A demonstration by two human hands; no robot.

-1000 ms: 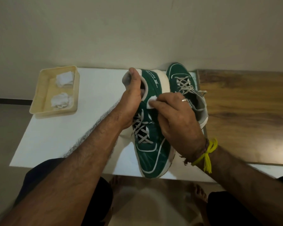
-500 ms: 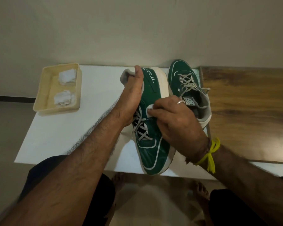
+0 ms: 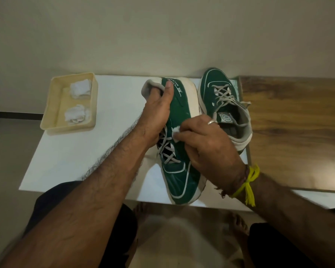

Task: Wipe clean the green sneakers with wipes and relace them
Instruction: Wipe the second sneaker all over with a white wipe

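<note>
Two hands, left [image 3: 156,111] gripping suede sneaker [image 3: 179,151], right [image 3: 205,142] pinching crumpled wipe [image 3: 175,132]

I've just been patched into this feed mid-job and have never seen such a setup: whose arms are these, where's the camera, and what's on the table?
No machine here: a person's bare arms, filmed by one camera worn on their head, looking down. The left hand grips the heel collar of the near sneaker, which is tipped on its side. The right hand pinches a white wipe against its green upper. The second sneaker stands upright behind, laces in. On the white table, a beige tray holds two more crumpled wipes.
</note>
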